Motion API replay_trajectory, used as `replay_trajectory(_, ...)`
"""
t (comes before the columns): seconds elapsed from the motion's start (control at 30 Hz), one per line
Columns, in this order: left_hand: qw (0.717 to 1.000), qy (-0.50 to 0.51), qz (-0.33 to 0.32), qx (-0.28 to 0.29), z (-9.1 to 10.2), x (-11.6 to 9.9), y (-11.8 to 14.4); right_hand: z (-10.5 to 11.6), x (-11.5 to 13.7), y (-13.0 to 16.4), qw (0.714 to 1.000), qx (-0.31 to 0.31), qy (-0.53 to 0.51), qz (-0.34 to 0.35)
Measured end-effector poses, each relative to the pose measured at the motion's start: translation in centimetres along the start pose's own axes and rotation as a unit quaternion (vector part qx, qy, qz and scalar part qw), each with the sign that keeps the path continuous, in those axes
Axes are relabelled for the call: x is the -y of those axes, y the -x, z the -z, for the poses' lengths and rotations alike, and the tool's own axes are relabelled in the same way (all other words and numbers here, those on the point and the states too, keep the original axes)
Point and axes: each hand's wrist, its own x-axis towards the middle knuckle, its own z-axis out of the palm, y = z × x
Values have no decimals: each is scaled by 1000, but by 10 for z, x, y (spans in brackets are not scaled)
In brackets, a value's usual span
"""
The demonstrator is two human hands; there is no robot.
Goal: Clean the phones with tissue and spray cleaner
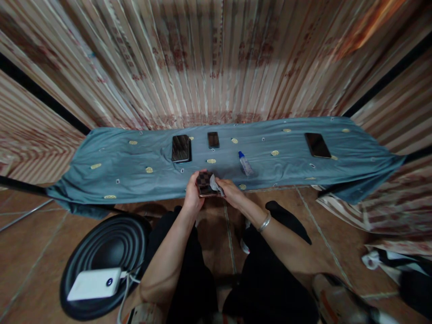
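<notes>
Dark checkered-back phone (204,183) sits at frame centre, over the near edge of the blue-cloth table (111,166), long axis roughly left-right. Left hand (193,194) clamped on its left end; right hand (228,189) pinches a small grey wipe (214,183) against it. Blue-capped bottle (245,163) lies just upper right.

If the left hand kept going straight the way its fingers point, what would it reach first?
The left hand, holding the checkered phone, points up-table and slightly right. Beyond the phone lies bare blue cloth; then probably the small dark phone, though depth is unclear.
</notes>
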Motion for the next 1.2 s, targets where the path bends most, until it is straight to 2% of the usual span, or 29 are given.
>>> replay_trajectory(0.13, 1000, -1, 4, -7, -2, -3, -3, 2, -1, 15, 999, 33, -18, -20)
replay_trajectory(0.3, 1000, 11, 9, -11, -6, -4, -5, 8, -3, 26, 997, 45, -37, -55)
replay_trajectory(0.63, 999, 37, 31, 7, -16, -3, -14, 17, 3, 30, 985, 69, -126, -93)
replay_trajectory(0.9, 998, 51, 40, 24, -28, -4, -17, 13, 10, 21, 983, 13, -169, -74)
replay_trajectory(1.2, 999, 33, 30, 26, -28, -5, -26, 11, 17, 14, 981, -30, -178, -70)
